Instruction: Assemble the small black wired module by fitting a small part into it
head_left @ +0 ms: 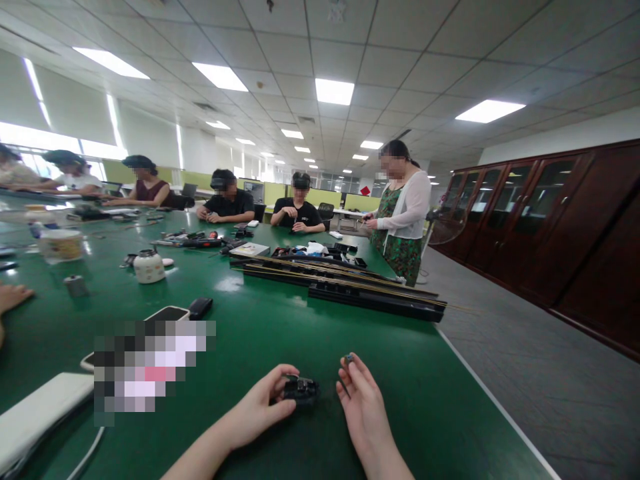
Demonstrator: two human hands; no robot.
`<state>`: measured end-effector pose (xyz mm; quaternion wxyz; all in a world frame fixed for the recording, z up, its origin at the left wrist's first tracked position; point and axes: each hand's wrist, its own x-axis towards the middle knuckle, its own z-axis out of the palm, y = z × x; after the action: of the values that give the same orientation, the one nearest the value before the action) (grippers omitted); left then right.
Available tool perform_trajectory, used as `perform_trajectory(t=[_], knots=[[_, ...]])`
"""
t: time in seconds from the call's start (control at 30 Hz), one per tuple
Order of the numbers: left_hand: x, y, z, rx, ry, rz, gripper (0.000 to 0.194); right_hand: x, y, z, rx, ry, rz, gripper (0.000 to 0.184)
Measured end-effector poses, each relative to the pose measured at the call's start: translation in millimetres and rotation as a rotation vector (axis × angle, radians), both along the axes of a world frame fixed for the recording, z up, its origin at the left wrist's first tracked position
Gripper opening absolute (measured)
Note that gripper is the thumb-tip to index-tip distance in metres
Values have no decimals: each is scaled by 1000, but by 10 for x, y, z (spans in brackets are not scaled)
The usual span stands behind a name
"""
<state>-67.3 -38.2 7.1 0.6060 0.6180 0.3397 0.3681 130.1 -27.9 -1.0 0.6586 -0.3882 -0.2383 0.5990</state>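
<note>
Near the front of the green table (225, 427), my left hand (261, 405) grips a small black plastic housing (302, 392) by its left end, thumb in front and fingers behind. Some parts show inside the housing's top, too small to name. To the right of it, apart from the housing, my right hand (364, 403) is raised with the palm turned inward. Between its thumb and fingertip sits a tiny greenish piece (349, 359), whose kind I cannot make out.
Long black rails with thin brass-coloured rods (370, 297) lie across the table ahead. Leftward are a phone (170, 313), a white box (45, 413) with a cable, and a pale jar (149, 267). Another person's hand (15, 297) rests at the left edge. Several people work farther off.
</note>
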Motion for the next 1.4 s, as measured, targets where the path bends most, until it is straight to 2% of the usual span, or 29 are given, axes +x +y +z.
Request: perform_trajectory(t=[0.87,1.2,1.4], knots=[[-10,35,-56,8,30,10,41,-15,-13,83,-106,206,0,31],[-13,10,-36,1,31,1,42,-29,-24,78,-66,114,53,25],[-11,19,-47,-5,30,2,40,-68,-58,101,16,-54,57,33]])
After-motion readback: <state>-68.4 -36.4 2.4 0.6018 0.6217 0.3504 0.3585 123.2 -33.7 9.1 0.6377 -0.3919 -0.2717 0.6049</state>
